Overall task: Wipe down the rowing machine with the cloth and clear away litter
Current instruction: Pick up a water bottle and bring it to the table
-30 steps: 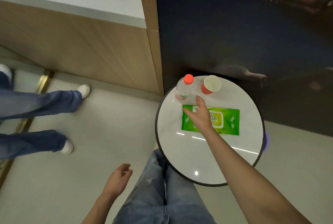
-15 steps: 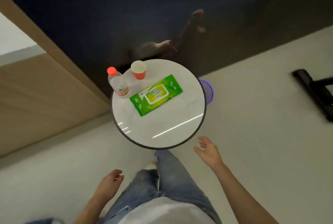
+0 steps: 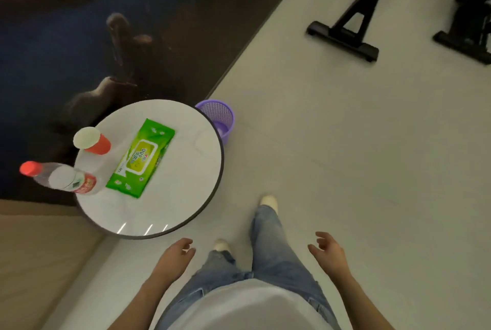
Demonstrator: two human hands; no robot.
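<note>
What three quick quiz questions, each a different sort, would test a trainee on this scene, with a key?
1. True or false: the wipes lie flat on the table.
2. Pick one. The bin stands: A on the table; B on the floor beside the table; C upside down.
3. What do the left hand and right hand hold?

Key: 1 true. 2 B. 3 nothing; both are open.
</note>
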